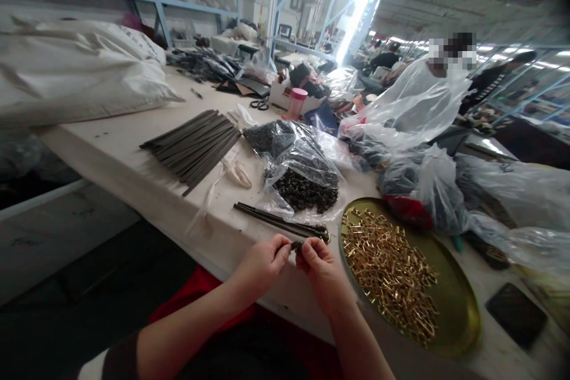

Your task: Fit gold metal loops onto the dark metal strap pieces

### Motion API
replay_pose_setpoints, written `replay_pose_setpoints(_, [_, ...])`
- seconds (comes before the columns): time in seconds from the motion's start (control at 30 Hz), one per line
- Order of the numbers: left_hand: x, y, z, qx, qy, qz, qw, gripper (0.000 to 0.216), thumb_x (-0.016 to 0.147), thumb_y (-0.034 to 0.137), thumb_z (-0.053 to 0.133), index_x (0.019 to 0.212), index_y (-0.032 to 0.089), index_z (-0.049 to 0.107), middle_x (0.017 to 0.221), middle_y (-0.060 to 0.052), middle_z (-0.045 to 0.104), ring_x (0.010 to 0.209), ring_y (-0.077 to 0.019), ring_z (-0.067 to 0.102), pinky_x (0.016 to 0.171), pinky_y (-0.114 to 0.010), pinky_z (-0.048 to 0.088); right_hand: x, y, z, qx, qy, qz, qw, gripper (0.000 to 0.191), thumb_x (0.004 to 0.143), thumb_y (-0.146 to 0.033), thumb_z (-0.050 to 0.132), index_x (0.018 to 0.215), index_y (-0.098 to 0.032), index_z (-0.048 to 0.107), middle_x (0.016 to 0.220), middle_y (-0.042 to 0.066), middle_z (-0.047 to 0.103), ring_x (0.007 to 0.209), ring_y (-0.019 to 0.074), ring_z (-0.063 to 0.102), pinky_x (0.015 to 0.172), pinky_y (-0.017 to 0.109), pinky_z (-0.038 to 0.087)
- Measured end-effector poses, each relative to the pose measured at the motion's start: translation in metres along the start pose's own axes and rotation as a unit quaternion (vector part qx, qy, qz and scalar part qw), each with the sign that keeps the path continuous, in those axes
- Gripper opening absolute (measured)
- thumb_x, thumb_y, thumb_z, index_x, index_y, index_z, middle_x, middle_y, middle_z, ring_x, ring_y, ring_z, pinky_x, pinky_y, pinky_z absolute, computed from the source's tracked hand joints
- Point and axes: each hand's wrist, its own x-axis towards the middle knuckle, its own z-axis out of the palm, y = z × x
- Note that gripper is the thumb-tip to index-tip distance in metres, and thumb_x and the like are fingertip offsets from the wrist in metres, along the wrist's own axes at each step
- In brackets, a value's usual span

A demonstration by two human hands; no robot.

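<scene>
Near the table's front edge, my left hand and my right hand are close together, fingers pinched on a small dark piece between them. Its exact kind is too small to make out. Just beyond my fingertips lie a few dark strips, with something gold-coloured at their right ends. To the right stands a round tray heaped with gold-coloured metal buckles. Behind the strips, an open clear plastic bag spills many small black pieces.
A fanned bundle of dark strips lies left on the pale-covered table. Farther back are a large white sack, scissors and a pink-lidded jar. Filled plastic bags and a dark flat object stand right. A person is beyond.
</scene>
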Motion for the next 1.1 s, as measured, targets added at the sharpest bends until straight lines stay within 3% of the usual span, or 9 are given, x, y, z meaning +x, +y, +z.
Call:
replay_pose_setpoints(0.17, [-0.007, 0.003, 0.004, 0.107, -0.014, -0.003, 0.994, 0.027, 0.088, 0.032, 0.033, 0.085, 0.018, 0.056, 0.075, -0.003, 0.063, 0.069, -0.0169, 0.057, 0.059, -0.024, 0.034, -0.015, 0.006, 0.007, -0.136, 0.088, -0.106, 0.981, 0.020, 0.075, -0.039, 0.059, 0.075, -0.019, 0.054, 0.064, -0.003, 0.051, 0.062, 0.0118, 0.046, 0.061, 0.025, 0.038])
replay_pose_setpoints(0.27, [-0.012, 0.004, 0.006, 0.133, -0.036, -0.002, 0.991, 0.028, 0.088, 0.033, 0.033, 0.085, 0.019, 0.057, 0.075, -0.004, 0.064, 0.070, -0.0184, 0.058, 0.058, -0.024, 0.033, -0.021, 0.005, 0.008, -0.195, 0.099, -0.150, 0.964, 0.017, 0.074, -0.036, 0.059, 0.074, -0.019, 0.055, 0.068, -0.002, 0.052, 0.065, 0.0133, 0.046, 0.062, 0.025, 0.038])
replay_pose_setpoints(0.43, [-0.016, 0.002, 0.008, 0.076, -0.027, -0.001, 0.997, 0.027, 0.087, 0.032, 0.034, 0.083, 0.018, 0.056, 0.072, -0.002, 0.062, 0.067, -0.0159, 0.056, 0.058, -0.023, 0.034, -0.019, 0.003, 0.001, -0.135, 0.047, -0.071, 0.987, 0.017, 0.072, -0.034, 0.062, 0.072, -0.019, 0.055, 0.065, -0.003, 0.051, 0.063, 0.0116, 0.046, 0.061, 0.024, 0.038])
replay_pose_setpoints(0.53, [-0.017, 0.004, 0.009, 0.049, -0.024, -0.006, 0.998, 0.027, 0.087, 0.032, 0.034, 0.080, 0.017, 0.055, 0.068, -0.001, 0.059, 0.064, -0.0147, 0.054, 0.056, -0.023, 0.033, -0.019, 0.005, 0.000, -0.067, 0.048, -0.043, 0.996, 0.018, 0.070, -0.033, 0.065, 0.079, -0.021, 0.056, 0.068, -0.004, 0.052, 0.063, 0.0107, 0.048, 0.062, 0.023, 0.039])
replay_pose_setpoints(0.73, [-0.019, 0.005, 0.015, -0.023, -0.038, -0.020, 0.999, 0.031, 0.087, 0.031, 0.033, 0.107, 0.014, 0.049, 0.065, -0.001, 0.057, 0.061, -0.0145, 0.053, 0.058, -0.024, 0.037, -0.026, 0.016, 0.007, -0.076, 0.059, -0.034, 0.995, 0.019, 0.069, -0.033, 0.066, 0.079, -0.020, 0.058, 0.074, -0.001, 0.060, 0.071, 0.0146, 0.053, 0.069, 0.028, 0.042])
replay_pose_setpoints(0.93, [-0.022, 0.001, 0.013, -0.087, -0.078, -0.013, 0.993, 0.032, 0.088, 0.034, 0.033, 0.110, 0.014, 0.044, 0.066, 0.001, 0.054, 0.062, -0.0131, 0.052, 0.062, -0.024, 0.040, -0.037, 0.018, 0.003, -0.144, 0.078, -0.110, 0.980, 0.027, 0.080, -0.042, 0.050, 0.085, -0.019, 0.063, 0.080, 0.003, 0.060, 0.076, 0.0163, 0.054, 0.073, 0.030, 0.042])
replay_pose_setpoints(1.0, [-0.025, 0.004, 0.009, -0.105, -0.100, -0.004, 0.989, 0.032, 0.088, 0.034, 0.034, 0.111, 0.013, 0.043, 0.067, 0.001, 0.054, 0.064, -0.0128, 0.052, 0.064, -0.025, 0.041, -0.039, 0.017, 0.001, -0.142, 0.079, -0.099, 0.982, 0.032, 0.083, -0.044, 0.045, 0.081, -0.018, 0.064, 0.072, 0.001, 0.059, 0.071, 0.0152, 0.053, 0.070, 0.028, 0.042])
replay_pose_setpoints(1.1, [-0.030, 0.012, 0.004, -0.123, -0.134, 0.007, 0.983, 0.034, 0.088, 0.033, 0.033, 0.115, 0.014, 0.042, 0.071, 0.000, 0.055, 0.067, -0.0127, 0.053, 0.066, -0.025, 0.042, -0.040, 0.017, 0.002, -0.085, 0.075, -0.037, 0.993, 0.025, 0.077, -0.042, 0.055, 0.084, -0.020, 0.062, 0.068, -0.001, 0.058, 0.062, 0.0131, 0.050, 0.061, 0.026, 0.042])
